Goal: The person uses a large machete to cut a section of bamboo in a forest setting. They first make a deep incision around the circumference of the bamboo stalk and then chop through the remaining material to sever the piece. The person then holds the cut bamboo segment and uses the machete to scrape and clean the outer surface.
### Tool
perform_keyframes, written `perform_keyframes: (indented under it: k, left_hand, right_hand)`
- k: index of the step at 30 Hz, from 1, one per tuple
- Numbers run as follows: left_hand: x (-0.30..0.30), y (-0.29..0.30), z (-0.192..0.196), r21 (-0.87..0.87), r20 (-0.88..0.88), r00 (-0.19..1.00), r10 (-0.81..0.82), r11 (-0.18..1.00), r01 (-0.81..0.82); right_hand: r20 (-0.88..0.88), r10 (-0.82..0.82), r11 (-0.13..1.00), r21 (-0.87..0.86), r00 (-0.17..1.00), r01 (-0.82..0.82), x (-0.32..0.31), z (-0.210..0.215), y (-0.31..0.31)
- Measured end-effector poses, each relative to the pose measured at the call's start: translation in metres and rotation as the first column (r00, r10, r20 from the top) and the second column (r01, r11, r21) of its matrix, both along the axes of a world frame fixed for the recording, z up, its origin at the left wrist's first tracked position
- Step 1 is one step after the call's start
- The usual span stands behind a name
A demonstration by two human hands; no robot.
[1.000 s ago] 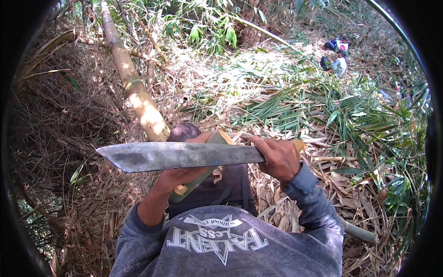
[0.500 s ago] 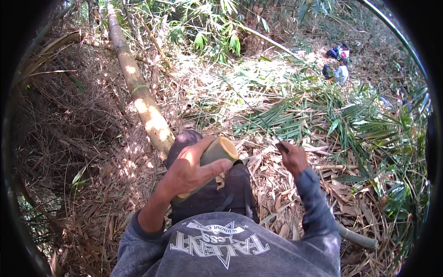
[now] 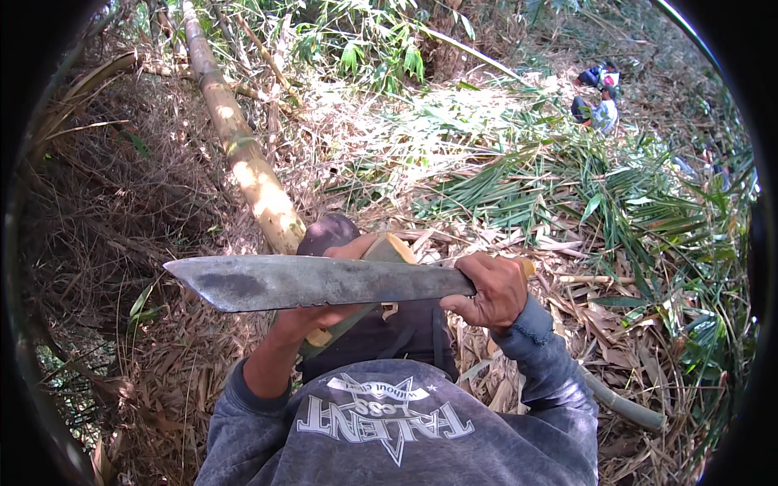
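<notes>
Right hand (image 3: 493,290) grips machete (image 3: 316,281) (blade level); left hand (image 3: 324,312) clasps bamboo piece (image 3: 387,249)

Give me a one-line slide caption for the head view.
Right hand raises a machete level across a cut bamboo section gripped by the left hand, over leaf litter.

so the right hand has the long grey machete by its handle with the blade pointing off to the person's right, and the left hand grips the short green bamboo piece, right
Not quite. The head view shows the long grey machete held by the right hand with its blade pointing to the person's left, not right. The left hand does grip the short green bamboo piece.
</notes>
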State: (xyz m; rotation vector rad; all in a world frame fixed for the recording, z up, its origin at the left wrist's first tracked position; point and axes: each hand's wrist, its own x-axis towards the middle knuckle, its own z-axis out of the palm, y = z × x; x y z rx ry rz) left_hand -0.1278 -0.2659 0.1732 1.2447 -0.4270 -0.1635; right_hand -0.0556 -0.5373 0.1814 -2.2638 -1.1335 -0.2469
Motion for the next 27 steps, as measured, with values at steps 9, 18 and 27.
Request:
perform_keyframes:
  k: [9, 18, 27]
  left_hand:
    - [-0.009, 0.001, -0.021, 0.285, 0.163, 0.967, 0.195, 0.929, -0.236]
    - [-0.015, -0.011, 0.045, 0.563, -0.038, 0.988, 0.149, 0.82, -0.102]
    - [0.009, 0.0, -0.003, 0.678, 0.392, 0.917, 0.075, 0.65, -0.344]
  right_hand:
    - [0.009, 0.035, 0.997, -0.062, 0.999, -0.034, -0.001, 0.003, 0.0]
    - [-0.049, -0.511, 0.762, -0.488, 0.858, 0.426, 0.063, -0.073, -0.058]
    - [-0.071, -0.196, 0.979, 0.044, 0.978, 0.199, -0.003, -0.026, -0.019]
